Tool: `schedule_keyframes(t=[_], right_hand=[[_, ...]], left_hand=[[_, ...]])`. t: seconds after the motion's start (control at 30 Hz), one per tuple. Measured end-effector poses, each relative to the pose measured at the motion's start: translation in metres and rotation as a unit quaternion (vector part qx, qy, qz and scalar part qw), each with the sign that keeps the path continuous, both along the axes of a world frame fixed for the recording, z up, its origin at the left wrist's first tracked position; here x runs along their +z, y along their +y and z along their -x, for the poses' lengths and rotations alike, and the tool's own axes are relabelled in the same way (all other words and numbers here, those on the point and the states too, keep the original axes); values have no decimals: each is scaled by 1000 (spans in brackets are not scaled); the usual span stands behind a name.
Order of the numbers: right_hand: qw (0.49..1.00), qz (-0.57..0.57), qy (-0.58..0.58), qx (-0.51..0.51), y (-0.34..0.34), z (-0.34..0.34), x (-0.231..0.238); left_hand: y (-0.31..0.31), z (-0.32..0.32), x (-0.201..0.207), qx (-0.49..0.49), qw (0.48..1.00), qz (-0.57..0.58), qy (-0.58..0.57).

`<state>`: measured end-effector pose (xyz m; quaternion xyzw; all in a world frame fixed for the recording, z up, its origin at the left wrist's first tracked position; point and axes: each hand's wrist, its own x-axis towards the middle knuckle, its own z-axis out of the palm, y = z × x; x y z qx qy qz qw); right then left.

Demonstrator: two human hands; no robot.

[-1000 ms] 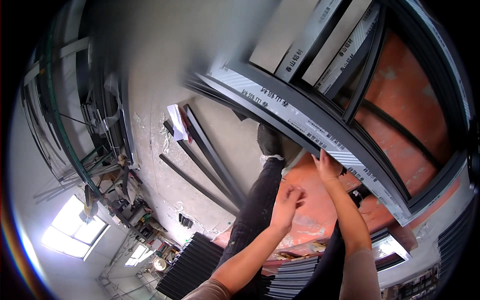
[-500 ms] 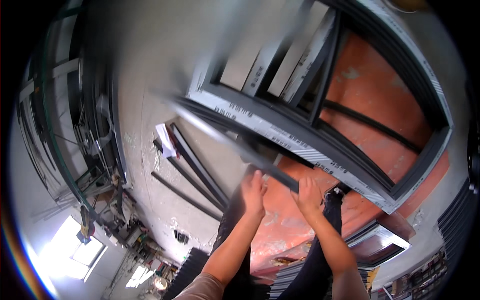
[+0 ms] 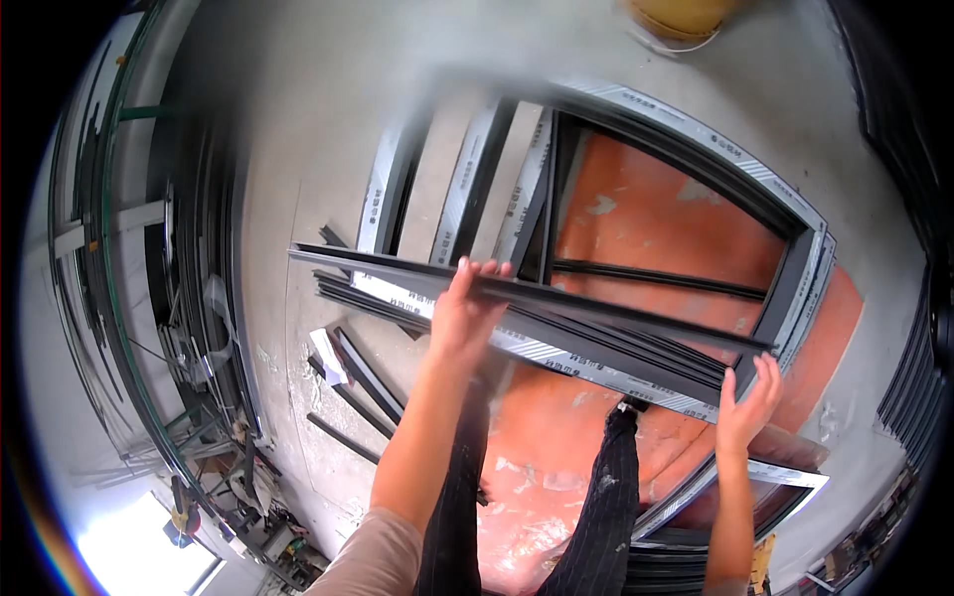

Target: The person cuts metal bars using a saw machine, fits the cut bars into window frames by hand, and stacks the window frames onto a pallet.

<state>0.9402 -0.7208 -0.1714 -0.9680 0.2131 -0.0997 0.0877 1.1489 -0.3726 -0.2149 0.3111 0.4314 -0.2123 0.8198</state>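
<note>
Changed within the last half second: from the right hand (image 3: 750, 402) alone to a grip near mid-length by the left hand (image 3: 467, 320), with the long dark strip (image 3: 397, 267) brought round to lie above the near side of the large frame (image 3: 785, 283). Now held mainly from the left, by the look of it, with fingers curled over the far edge. Spread wide, in the right hand's case, just by the strip's right end (cannot tell whether quite touching). Judging from that, more like managing the strip's position than fastening anything.

Slim, straight and dull dark grey, probably of coated metal, with a lengthwise groove. Overlapping, toward the left, a bundle of similar ridged strips (image 3: 363, 295). Built, as to the frame, of broad dark bars under pale printed film, with angular corners. Open inside onto a red-orange floor patch (image 3: 686, 219), scuffed with pale flakes. Flanked at left by creased white paper (image 3: 328, 356) beside loose dark strips (image 3: 370, 373).
</note>
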Motion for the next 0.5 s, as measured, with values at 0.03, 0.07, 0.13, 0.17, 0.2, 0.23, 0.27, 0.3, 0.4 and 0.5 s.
schedule_keyframes(t=[0.03,0.07,0.13,0.17,0.2,0.23,0.27,0.3,0.4,0.5], right_hand=[[990,-109,-40,-77,-3,9,1],[914,-334,-5,-230,-1,10,2],[730,-628,-87,-254,8,-5,-31],[595,-742,-92,-296,13,-32,-47],[482,-797,-149,-333,11,-49,-74],[399,-837,-188,-323,1,-74,-94],[354,-866,-218,-278,-9,-99,-109],[341,-865,-254,-267,-21,-120,-120],[319,-856,-296,-278,-55,-168,-149],[305,-878,-260,-262,-61,-194,-142]], left_hand=[[-21,-8,-6,13,999,22,-26],[-44,-16,-15,11,998,46,-50],[-77,-31,-26,-19,998,17,-49],[-83,-36,-32,-11,998,12,-58],[-96,-43,-37,-5,998,15,-66],[-111,-48,-43,-5,998,21,-64],[-125,-53,-48,-3,998,23,-65],[-142,-57,-50,-19,998,13,-61],[-168,-79,-76,-28,998,22,-55],[-166,-109,-84,-37,999,1,-38]])
